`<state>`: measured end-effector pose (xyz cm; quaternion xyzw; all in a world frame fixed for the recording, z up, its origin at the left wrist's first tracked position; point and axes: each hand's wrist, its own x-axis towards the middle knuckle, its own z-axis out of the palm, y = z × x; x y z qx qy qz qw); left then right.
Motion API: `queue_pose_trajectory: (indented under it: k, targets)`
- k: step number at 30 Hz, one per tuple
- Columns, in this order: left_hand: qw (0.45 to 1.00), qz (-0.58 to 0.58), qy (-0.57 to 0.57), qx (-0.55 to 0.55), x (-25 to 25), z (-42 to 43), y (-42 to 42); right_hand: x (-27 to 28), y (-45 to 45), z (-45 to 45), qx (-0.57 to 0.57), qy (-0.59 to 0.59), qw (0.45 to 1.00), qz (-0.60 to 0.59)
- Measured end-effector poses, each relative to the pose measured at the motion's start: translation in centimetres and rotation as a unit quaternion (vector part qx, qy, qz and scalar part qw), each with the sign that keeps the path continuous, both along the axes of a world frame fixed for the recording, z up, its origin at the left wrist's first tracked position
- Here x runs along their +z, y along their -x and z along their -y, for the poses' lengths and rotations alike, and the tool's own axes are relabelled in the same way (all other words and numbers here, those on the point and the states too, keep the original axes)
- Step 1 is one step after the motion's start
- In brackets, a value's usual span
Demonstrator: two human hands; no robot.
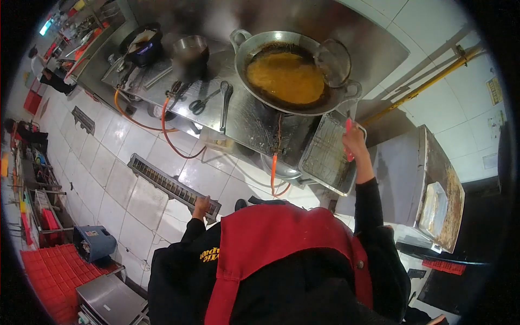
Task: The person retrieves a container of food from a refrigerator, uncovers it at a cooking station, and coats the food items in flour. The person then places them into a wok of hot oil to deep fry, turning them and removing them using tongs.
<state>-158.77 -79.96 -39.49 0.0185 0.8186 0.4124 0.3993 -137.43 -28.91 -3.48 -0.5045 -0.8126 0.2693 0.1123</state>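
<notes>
My right hand (pixel 355 142) is wrapped round the red handle of a skimmer (pixel 332 64). The skimmer's round mesh head rests over the right side of a large two-handled wok (pixel 242 70). Inside the wok is bubbling, golden-brown oil (pixel 284 77). Below that hand lies a metal tray with a wire rack (pixel 331 149). My left hand (pixel 201 207) hangs low at my side, its fingers loosely curled, with nothing visible in them. Tongs (pixel 225 105) and black-handled scissors (pixel 203 103) lie on the steel counter (pixel 241 122) left of the wok.
A black pot (pixel 142 46) and a dark saucepan (pixel 189 57) stand further left. Orange gas hoses (pixel 167 130) hang below the counter. A floor drain (pixel 168 179) runs beside me. A metal cabinet (pixel 390 176) stands right. Another person (pixel 51 76) is far left.
</notes>
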Motion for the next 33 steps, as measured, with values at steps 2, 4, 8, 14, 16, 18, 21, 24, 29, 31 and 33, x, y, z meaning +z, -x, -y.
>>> queue_pose_trajectory:
  k: [2,4,8,14,16,18,21,24,29,31,33]
  targets:
    - [0.994,-0.066,-0.053,-0.073,-5.8,1.8,1.1,0.4,0.3,1.2,0.032,0.067,0.996,-0.053]
    - [0.999,0.032,0.028,0.014,-0.8,0.2,0.4,0.2,0.7,1.2,0.065,0.133,0.983,-0.104]
    - [0.993,0.084,0.041,0.071,4.3,-1.0,-0.7,0.0,1.7,1.0,0.141,0.373,0.912,-0.096]
    - [0.984,-0.063,0.083,-0.145,-5.4,2.3,1.5,1.1,2.6,3.0,0.15,0.498,0.843,-0.135]
    - [0.987,-0.029,0.099,-0.126,-4.6,1.9,1.5,2.4,2.5,4.1,0.145,0.529,0.823,-0.15]
    - [0.987,0.004,0.116,-0.107,-2.5,1.3,1.4,2.9,2.3,4.7,0.119,0.571,0.794,-0.171]
    - [0.969,-0.075,0.097,-0.213,-2.1,1.1,1.4,2.8,1.8,5.0,0.133,0.602,0.757,-0.214]
    - [0.978,-0.114,0.013,-0.175,-5.8,1.6,1.8,3.2,1.4,5.4,0.119,0.59,0.767,-0.222]
    - [0.979,-0.124,0.03,-0.162,-1.1,0.0,0.4,5.3,0.7,6.1,0.114,0.592,0.764,-0.232]
    - [0.979,-0.119,-0.001,-0.168,-4.4,0.9,0.8,5.7,0.5,6.0,0.104,0.592,0.764,-0.234]
    - [0.978,-0.115,-0.032,-0.173,-5.4,1.4,0.8,6.1,0.1,5.4,0.106,0.546,0.801,-0.224]
